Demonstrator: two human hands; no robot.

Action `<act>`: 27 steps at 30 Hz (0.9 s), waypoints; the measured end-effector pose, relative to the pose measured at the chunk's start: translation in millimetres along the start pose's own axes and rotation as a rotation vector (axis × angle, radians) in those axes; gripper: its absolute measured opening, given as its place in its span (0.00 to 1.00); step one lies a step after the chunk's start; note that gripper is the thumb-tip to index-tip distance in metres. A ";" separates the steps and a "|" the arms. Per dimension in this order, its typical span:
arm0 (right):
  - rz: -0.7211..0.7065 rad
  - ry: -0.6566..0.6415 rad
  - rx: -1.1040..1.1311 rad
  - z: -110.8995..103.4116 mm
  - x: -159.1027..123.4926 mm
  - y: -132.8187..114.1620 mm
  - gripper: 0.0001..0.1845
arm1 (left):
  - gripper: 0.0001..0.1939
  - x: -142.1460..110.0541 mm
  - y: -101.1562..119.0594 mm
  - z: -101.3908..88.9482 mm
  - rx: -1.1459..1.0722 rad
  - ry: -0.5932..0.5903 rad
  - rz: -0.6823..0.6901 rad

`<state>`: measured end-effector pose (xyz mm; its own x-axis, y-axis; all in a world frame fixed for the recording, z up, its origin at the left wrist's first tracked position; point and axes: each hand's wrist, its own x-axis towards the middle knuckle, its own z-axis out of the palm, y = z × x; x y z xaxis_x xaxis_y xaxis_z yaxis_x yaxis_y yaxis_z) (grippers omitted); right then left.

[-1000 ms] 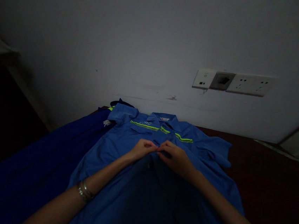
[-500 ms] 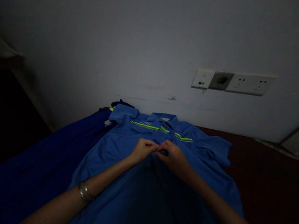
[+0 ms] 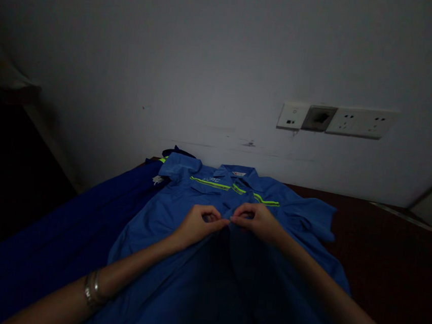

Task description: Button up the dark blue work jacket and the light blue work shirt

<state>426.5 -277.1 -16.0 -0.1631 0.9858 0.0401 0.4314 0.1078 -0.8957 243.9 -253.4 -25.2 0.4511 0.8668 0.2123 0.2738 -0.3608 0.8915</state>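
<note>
A blue short-sleeved work shirt (image 3: pixel 144 226) with yellow-green reflective stripes lies spread out, its collar toward the wall. Over the middle of its front opening, my left hand (image 3: pixel 198 224) pinches the front edge between thumb and fingers; a bracelet and bangle circle that wrist. Close beside it on the right, my right hand (image 3: pixel 258 221) also pinches the shirt's front edge, its fingertips nearly meeting those of the left. Any button between the fingertips is too small and dark to make out. The lower part of the shirt is in deep shadow.
Darker blue clothing (image 3: pixel 60 233) with a reflective strip lies to the left, partly under the shirt's sleeve. A dark reddish-brown surface (image 3: pixel 390 260) shows at the right. Behind stands a pale wall (image 3: pixel 171 66) with a row of sockets and switches (image 3: pixel 361 122).
My left hand has turned and shifted slightly toward me, its forearm moving left and down. My right hand has tightened into a pinch near the same spot. The shirt stays nearly in place.
</note>
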 end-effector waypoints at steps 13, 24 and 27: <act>0.059 -0.027 -0.031 7.5 -5.1 -2.0 0.09 | 0.14 2.5 -8.7 11.9 -0.399 -0.019 -0.204; 0.111 -0.051 0.040 10.4 -6.6 -1.1 0.08 | 0.16 -1.9 -15.2 17.8 -0.579 -0.047 -0.314; 0.091 -0.039 -0.023 12.2 -6.3 2.1 0.06 | 0.18 -1.6 -22.1 23.2 -0.504 -0.042 -0.259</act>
<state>417.7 -284.7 -23.6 -0.1564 0.9859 -0.0588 0.4665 0.0212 -0.8843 256.8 -254.8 -54.5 0.4597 0.8869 -0.0460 -0.0544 0.0798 0.9953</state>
